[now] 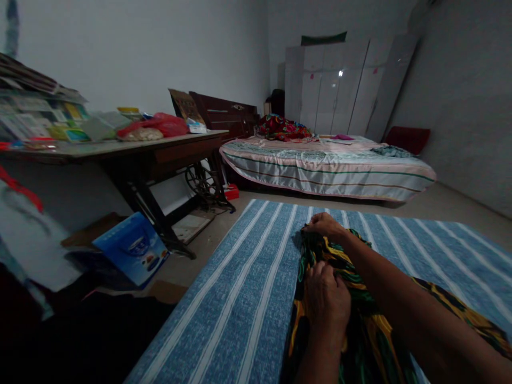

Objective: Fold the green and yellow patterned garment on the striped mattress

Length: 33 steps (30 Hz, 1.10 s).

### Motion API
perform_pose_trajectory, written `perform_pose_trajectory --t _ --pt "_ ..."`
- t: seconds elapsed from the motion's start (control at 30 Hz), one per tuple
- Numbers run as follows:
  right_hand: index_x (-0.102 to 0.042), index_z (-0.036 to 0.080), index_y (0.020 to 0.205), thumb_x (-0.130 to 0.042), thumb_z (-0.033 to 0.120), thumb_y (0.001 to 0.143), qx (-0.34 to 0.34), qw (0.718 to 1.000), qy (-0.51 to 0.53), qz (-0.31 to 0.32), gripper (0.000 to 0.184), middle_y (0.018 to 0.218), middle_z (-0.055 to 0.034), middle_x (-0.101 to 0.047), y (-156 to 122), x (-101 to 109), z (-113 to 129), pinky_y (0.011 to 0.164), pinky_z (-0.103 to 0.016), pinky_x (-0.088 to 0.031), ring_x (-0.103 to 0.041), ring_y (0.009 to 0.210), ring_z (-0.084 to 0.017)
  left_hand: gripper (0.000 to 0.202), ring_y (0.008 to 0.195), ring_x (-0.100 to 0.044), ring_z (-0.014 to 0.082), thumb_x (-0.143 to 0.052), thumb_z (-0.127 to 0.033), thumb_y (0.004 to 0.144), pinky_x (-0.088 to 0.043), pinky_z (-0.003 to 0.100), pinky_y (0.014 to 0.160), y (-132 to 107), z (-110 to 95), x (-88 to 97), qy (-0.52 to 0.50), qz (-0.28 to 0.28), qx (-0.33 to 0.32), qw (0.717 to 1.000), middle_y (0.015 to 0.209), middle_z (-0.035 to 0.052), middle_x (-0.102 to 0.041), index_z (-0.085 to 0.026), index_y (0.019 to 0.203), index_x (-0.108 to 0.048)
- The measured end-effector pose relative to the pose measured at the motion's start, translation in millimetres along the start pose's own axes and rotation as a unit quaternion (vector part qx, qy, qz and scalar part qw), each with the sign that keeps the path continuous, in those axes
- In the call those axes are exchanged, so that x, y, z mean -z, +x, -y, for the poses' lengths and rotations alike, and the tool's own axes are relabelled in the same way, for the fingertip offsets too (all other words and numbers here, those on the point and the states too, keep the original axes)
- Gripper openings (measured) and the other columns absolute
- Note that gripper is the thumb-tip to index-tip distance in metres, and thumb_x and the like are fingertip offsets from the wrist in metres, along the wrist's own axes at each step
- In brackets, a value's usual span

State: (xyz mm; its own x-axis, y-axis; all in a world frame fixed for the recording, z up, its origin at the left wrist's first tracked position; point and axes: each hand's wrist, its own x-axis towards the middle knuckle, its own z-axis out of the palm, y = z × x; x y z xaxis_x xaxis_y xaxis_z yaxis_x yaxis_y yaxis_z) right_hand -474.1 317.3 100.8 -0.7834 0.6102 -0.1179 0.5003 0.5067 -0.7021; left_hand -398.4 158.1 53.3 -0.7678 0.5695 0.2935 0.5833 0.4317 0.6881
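A thin, gathered garment [362,296] in black, yellow and green lies lengthwise on the blue-and-white striped bedding [224,288]; its exact kind is unclear. My right hand [325,225] reaches to its far edge, fingers pinched closed on the cloth. Nearer to me, my left hand [328,293] rests on the garment with its fingers curled into the fabric. The fingertips of the left hand are partly hidden. My right forearm crosses over the right side of the garment, and another part of the same patterned cloth shows beyond that forearm.
To the left stands a sewing-machine table [160,143] bearing a red plastic bag [160,125] and other items. A blue box [134,248] sits on the floor under it. Behind are a second bed [320,170] and a white wardrobe [332,88].
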Motion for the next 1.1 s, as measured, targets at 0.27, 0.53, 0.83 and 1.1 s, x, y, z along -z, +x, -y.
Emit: perform_pose_trajectory --t 0.27,0.53,0.83,1.1 --pt "-0.057 0.014 0.111 -0.056 0.035 0.091 -0.132 0.966 0.223 -0.016 0.029 0.105 -0.0059 -0.061 -2 -3 -48 0.071 -0.032 -0.054 -0.061 0.084 -0.015 0.015 0.11 -0.055 0.0217 -0.054 -0.008 0.078 -0.04 0.038 0.101 -1 -1 0.1 -0.024 -0.004 -0.016 1.0 0.113 0.003 -0.065 -0.02 0.074 -0.062" --pt "-0.057 0.016 0.114 -0.056 0.034 0.091 -0.125 0.933 0.337 -0.002 0.03 0.113 -0.0072 -0.059 -3 -13 -47 0.079 -0.037 -0.053 -0.06 0.094 -0.018 0.016 0.107 -0.059 0.0217 -0.054 -0.008 0.076 -0.041 0.035 0.1 5 4 0.8 -0.059 0.001 0.03 0.998 0.107 0.0092 -0.068 -0.018 0.071 -0.066" --pt "-0.058 0.014 0.108 -0.054 0.035 0.092 -0.105 0.885 0.453 0.016 0.026 0.091 -0.0025 -0.062 -2 -15 -48 0.062 -0.027 -0.052 -0.059 0.07 -0.011 0.012 0.051 -0.053 0.0123 -0.059 -0.016 0.067 -0.034 0.022 0.049 51 4 29.7 -0.125 0.114 0.172 0.97 0.049 -0.0023 -0.054 -0.016 0.055 -0.062" --pt "-0.058 0.017 0.108 -0.049 0.007 0.083 -0.082 0.854 0.514 0.028 0.028 0.064 0.0036 -0.06 -5 -19 -44 0.05 -0.02 -0.047 -0.056 0.05 -0.009 0.014 0.046 -0.055 0.0124 -0.052 -0.016 0.073 -0.036 0.02 0.044 78 36 30.5 -0.109 0.077 0.211 0.968 0.052 0.001 -0.058 -0.015 0.066 -0.064"
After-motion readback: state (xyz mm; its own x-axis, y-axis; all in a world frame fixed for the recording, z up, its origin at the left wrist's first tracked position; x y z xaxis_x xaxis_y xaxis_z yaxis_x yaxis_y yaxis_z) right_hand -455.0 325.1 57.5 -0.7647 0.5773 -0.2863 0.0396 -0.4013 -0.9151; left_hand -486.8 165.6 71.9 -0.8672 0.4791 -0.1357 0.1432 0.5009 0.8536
